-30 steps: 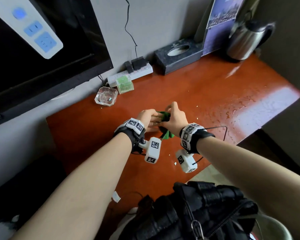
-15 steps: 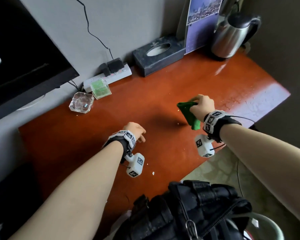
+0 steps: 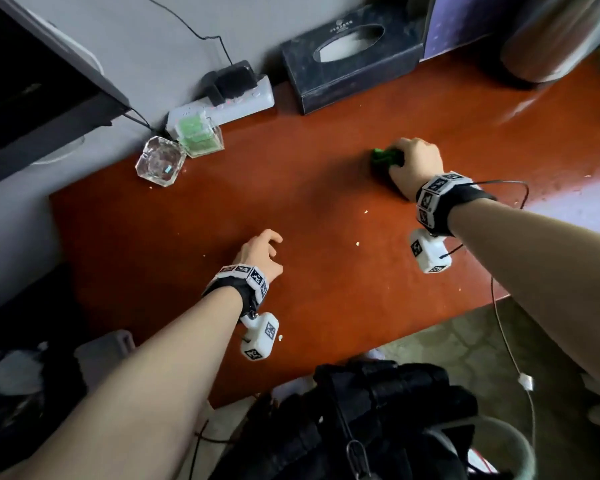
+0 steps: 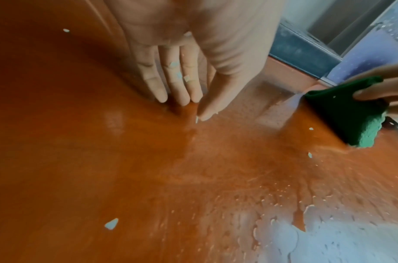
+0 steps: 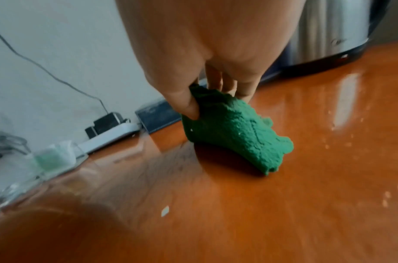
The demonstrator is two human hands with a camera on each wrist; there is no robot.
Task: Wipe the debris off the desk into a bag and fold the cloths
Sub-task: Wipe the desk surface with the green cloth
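Cloth: green cloth (image 5: 234,131) bunched under the right hand (image 3: 414,168), pressed onto the desk (image 3: 291,220); thumb and fingers curled round it.
Left hand: left hand (image 4: 193,58) holds nothing — fingers straight and close together, tips touching the desk, pale flecks stuck to them.
Spacing: hands well apart; cloth lies ahead and to the right of the left hand.
Debris: small white scraps (image 4: 112,223) scattered on the desk between and near both hands.
Wet patch: pale smeared area (image 4: 328,236) toward the desk edge, right of the left hand.
Beyond right hand: tissue box (image 3: 354,53) and kettle (image 5: 333,33) by the wall.
Beyond left hand: power strip (image 3: 222,105), clear green box (image 3: 198,135), glass ashtray (image 3: 160,161) — all well apart from the fingers.
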